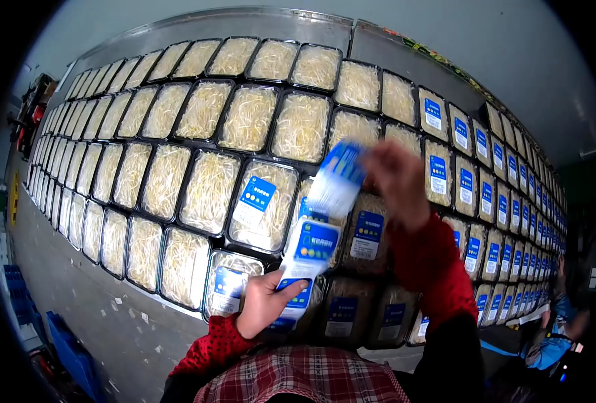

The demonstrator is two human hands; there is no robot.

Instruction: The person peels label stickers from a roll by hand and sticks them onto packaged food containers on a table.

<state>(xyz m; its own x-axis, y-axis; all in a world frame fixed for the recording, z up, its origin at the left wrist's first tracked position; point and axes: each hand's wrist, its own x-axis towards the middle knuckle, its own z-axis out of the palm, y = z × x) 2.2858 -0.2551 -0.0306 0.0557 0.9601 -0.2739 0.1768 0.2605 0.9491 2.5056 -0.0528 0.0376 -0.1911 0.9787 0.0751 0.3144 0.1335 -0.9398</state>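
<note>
My left hand [268, 302] is closed around the lower part of a strip of blue-and-white labels [315, 242], its thumb lying across one label. The strip runs up and away from that hand, and its far end is smeared by motion. At that far end is my right hand [399, 178], blurred, its fingers pinched at the strip's edge. Beneath both hands lie black trays of bean sprouts with clear tops. One labelled tray [263, 205] sits just left of the strip, and another labelled tray [231, 282] is beside my left hand.
Rows of sprout trays cover a long metal table [311, 27]. Trays on the left, such as this one [210, 191], show no label; those on the right [439, 174] carry blue labels. A person in blue [553, 336] is at the far right. Blue crates [69, 356] stand lower left.
</note>
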